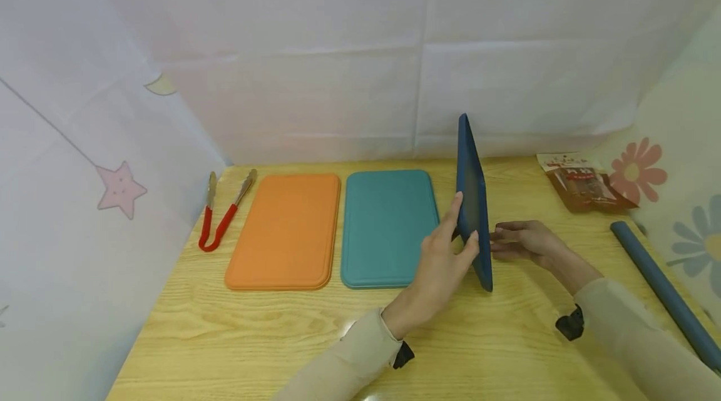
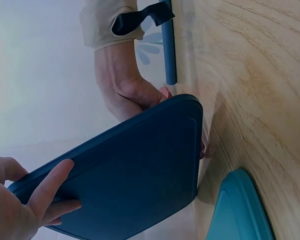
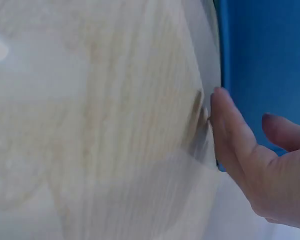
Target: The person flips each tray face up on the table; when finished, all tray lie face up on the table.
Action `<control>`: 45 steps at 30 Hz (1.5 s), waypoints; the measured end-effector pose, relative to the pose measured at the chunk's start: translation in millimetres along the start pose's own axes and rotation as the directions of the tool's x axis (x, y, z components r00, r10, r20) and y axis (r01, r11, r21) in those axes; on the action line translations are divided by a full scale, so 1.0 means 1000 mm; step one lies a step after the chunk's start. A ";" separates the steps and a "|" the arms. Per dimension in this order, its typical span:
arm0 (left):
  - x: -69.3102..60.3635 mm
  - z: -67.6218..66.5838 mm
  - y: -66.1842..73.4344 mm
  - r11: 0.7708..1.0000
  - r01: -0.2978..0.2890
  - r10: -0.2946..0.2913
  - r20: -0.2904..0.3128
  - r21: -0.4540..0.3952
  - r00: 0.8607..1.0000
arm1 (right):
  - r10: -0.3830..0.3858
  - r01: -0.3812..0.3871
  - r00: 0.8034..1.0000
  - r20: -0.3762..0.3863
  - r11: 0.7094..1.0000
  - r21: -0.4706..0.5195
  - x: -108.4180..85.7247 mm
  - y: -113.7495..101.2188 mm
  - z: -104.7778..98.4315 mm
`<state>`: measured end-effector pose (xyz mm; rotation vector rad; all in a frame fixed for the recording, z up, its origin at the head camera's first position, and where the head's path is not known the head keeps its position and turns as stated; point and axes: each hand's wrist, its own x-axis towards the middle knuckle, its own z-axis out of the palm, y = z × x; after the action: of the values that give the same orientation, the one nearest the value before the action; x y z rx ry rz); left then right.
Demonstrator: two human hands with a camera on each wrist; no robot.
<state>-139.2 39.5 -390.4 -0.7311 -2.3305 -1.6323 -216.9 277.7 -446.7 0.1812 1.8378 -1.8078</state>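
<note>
A dark blue cutting board [image 1: 473, 201] stands nearly on edge above the right part of the table, tilted. My left hand [image 1: 436, 263] grips its upper edge, with fingers on the left face [image 2: 125, 175] and thumb on the other side. On the right side is my right hand [image 1: 526, 243], its fingers extended along the lower edge and its thumb [image 3: 285, 132] over the blue face. How firmly these fingers touch is unclear. To the left lie a teal cutting board [image 1: 388, 229] and an orange cutting board [image 1: 284, 232], flat and side by side.
Red-handled tongs [image 1: 222, 219] lie at the table's left edge. A brown-and-white food packet [image 1: 586, 182] sits at the back right. Along the right edge runs a grey-blue roll [image 1: 664, 291]. White cloth [image 1: 338, 76] hangs behind the wooden table [image 1: 225, 338].
</note>
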 end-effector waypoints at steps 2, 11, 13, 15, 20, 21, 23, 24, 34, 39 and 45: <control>0.000 -0.001 -0.001 0.999 0.022 -0.023 -0.020 -0.048 1.000 | -0.002 0.002 1.000 -0.009 1.000 -0.006 0.001 0.002 0.001; -0.001 -0.010 0.003 0.967 0.145 -0.160 -0.056 -0.209 0.986 | -0.012 0.010 1.000 -0.026 0.996 -0.085 0.001 0.014 0.003; -0.001 -0.013 0.003 0.971 0.138 -0.151 -0.056 -0.194 0.987 | -0.016 0.011 0.999 -0.040 0.993 -0.119 -0.001 0.015 0.002; 0.000 -0.015 0.004 0.965 0.133 -0.147 -0.045 -0.228 0.988 | -0.026 0.019 0.999 -0.045 0.989 -0.147 -0.004 0.014 0.000; 0.009 -0.025 0.011 0.892 0.152 -0.176 -0.017 -0.426 0.984 | -0.015 0.012 1.000 -0.017 0.989 -0.147 -0.009 0.009 -0.011; 0.011 -0.027 0.010 0.871 0.156 -0.183 -0.013 -0.466 0.983 | -0.009 0.008 1.000 -0.009 0.989 -0.146 -0.010 0.008 -0.014; 0.016 -0.028 0.003 0.819 0.168 -0.197 0.007 -0.549 0.980 | 0.006 -0.006 1.000 -0.001 0.988 -0.156 -0.013 0.008 -0.020; 0.019 -0.027 -0.004 0.793 0.179 -0.207 0.019 -0.582 0.978 | 0.012 -0.012 1.000 -0.001 0.985 -0.170 -0.014 0.009 -0.023; 0.037 -0.029 -0.025 0.708 0.427 -0.420 0.151 -0.562 0.895 | 0.040 -0.048 0.999 -0.032 0.938 -0.344 -0.028 0.010 -0.045; 0.043 -0.025 -0.035 0.664 0.519 -0.491 0.209 -0.539 0.846 | 0.034 -0.056 0.998 -0.058 0.899 -0.434 -0.033 0.006 -0.058; 0.049 -0.018 -0.051 0.628 0.594 -0.534 0.278 -0.502 0.799 | 0.043 -0.066 0.997 -0.058 0.867 -0.493 -0.034 -0.002 -0.080</control>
<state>-208.6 22.6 -404.5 -0.1239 -2.2691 -2.7068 -212.4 363.7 -434.1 0.0778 2.2362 -1.2433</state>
